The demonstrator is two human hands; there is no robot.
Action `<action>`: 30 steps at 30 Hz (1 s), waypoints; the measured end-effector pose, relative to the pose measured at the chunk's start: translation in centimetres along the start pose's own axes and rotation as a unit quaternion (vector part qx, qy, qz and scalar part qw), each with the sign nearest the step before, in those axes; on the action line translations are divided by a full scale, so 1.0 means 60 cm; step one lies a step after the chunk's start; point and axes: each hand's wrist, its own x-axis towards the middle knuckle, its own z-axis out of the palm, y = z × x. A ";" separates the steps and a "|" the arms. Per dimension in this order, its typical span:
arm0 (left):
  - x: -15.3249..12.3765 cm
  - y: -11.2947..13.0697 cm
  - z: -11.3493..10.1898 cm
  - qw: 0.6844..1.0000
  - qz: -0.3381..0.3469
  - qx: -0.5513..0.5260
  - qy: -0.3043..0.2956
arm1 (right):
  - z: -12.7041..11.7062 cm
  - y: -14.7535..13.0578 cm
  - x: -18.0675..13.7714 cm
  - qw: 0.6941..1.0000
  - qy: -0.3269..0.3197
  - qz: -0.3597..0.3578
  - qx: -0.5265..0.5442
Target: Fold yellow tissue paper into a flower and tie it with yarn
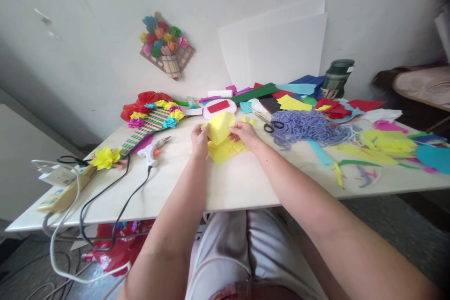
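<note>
Both hands hold a rounded piece of yellow crepe paper above the table, one at each side edge. My left hand pinches its left edge, and my right hand pinches the right edge with fingers curled. Below the held piece, more yellow paper lies on the tabletop. Just behind it rests a white oval with a red rectangle on it. To the right of my right hand are black-handled scissors, partly against a heap of purple yarn.
At left lie a white glue gun, a striped woven panel with paper flowers, a yellow flower and a power strip with trailing cords. Colored paper scraps cover the right side. A green bottle stands behind.
</note>
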 end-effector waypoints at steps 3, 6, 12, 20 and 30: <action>0.000 0.001 -0.001 0.999 -0.023 -0.020 -0.030 | -0.002 0.000 0.004 0.999 0.035 -0.012 0.020; 0.000 0.002 -0.001 0.996 -0.034 -0.048 -0.065 | -0.009 -0.004 0.007 0.998 0.059 -0.021 0.024; 0.003 0.005 -0.003 0.994 -0.049 -0.045 -0.089 | -0.027 -0.013 0.007 1.000 -0.008 -0.010 0.001; -0.002 0.012 -0.010 0.989 -0.102 -0.007 -0.104 | -0.033 -0.012 0.005 0.997 -0.065 -0.001 -0.051; 0.005 0.006 -0.017 0.988 -0.092 0.023 -0.121 | -0.035 -0.023 0.001 0.998 -0.055 0.007 -0.043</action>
